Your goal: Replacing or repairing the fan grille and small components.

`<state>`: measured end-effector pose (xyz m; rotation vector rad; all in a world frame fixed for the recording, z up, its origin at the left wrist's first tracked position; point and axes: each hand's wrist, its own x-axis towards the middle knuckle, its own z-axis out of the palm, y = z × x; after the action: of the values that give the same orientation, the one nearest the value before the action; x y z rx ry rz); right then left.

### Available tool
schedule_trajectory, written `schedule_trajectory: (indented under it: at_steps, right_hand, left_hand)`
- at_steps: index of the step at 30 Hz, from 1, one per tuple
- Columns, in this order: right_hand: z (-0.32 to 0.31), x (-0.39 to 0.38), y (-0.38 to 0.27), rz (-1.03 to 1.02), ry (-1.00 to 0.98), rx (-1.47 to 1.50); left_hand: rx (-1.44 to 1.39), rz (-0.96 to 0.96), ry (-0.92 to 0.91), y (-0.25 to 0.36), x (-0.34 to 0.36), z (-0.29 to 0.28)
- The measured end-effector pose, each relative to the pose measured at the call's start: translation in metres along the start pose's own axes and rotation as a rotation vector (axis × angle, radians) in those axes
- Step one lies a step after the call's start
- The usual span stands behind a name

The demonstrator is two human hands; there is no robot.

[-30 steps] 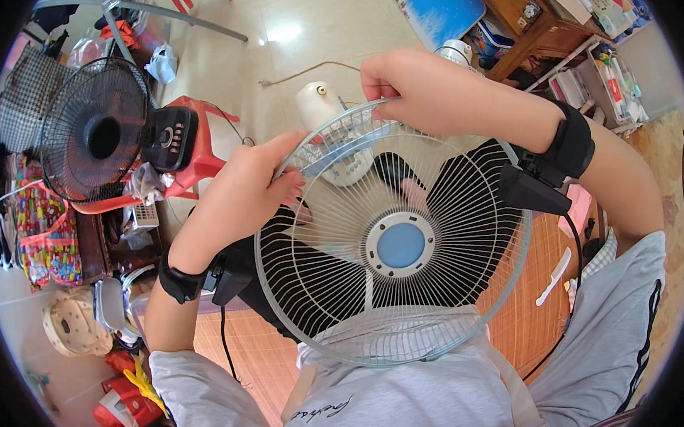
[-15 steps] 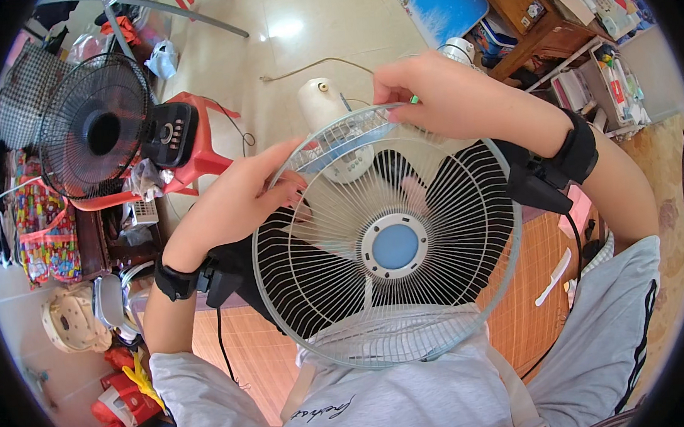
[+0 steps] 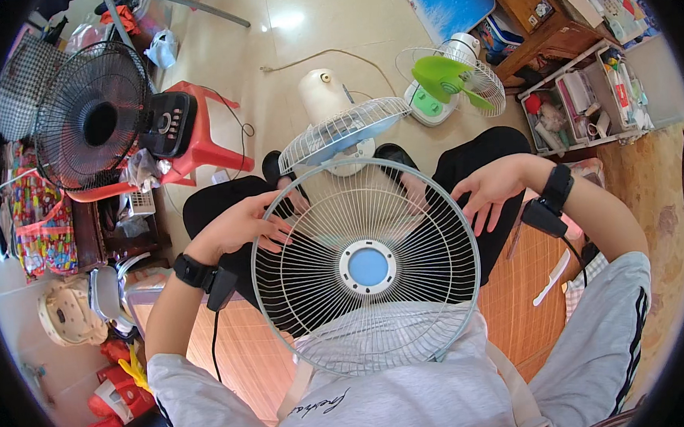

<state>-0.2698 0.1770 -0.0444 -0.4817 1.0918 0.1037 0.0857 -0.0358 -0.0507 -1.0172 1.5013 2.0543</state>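
A round wire fan grille (image 3: 369, 295), with a blue disc at its hub, lies across my lap and against my shirt. At its left rim, my left hand (image 3: 242, 225) has its fingers spread and overlapping the edge; whether they press on the wire is hard to see. My right hand (image 3: 495, 186) is open beside the right rim, fingers apart, holding nothing. Just beyond the grille, between my feet, stands a cream fan (image 3: 323, 95) with its white rear guard tipped upward. The grille's wires partly cover its base and my feet.
A black fan (image 3: 99, 124) stands on a red plastic stool (image 3: 199, 147) to the left. A small fan with green blades (image 3: 439, 77) is on the floor at the far right. Right of my lap lies a white knife (image 3: 550, 278) on a woven mat (image 3: 529, 312). Shelves (image 3: 584, 108) line the right side.
The grille has come down and slightly left, lower on my lap. My right hand has left its top rim and swung down to the right side. My left hand has lowered along the left rim.
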Motion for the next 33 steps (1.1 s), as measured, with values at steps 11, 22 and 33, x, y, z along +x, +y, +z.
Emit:
schedule_trajectory:
  at_steps: [11, 22, 33]
  right_hand:
    - [-0.027, 0.043, 0.02, -0.243, 0.094, 0.501]
    - [-0.062, 0.095, 0.025, -0.103, 0.217, 0.334]
    - [-0.094, 0.086, 0.024, -0.171, 0.405, 0.322]
  left_hand:
    - [-0.211, -0.134, -0.059, -0.05, 0.054, -0.032]
    - [-0.296, -0.336, -0.14, -0.091, 0.096, -0.038]
    - [-0.399, -0.134, -0.081, -0.064, 0.089, -0.036]
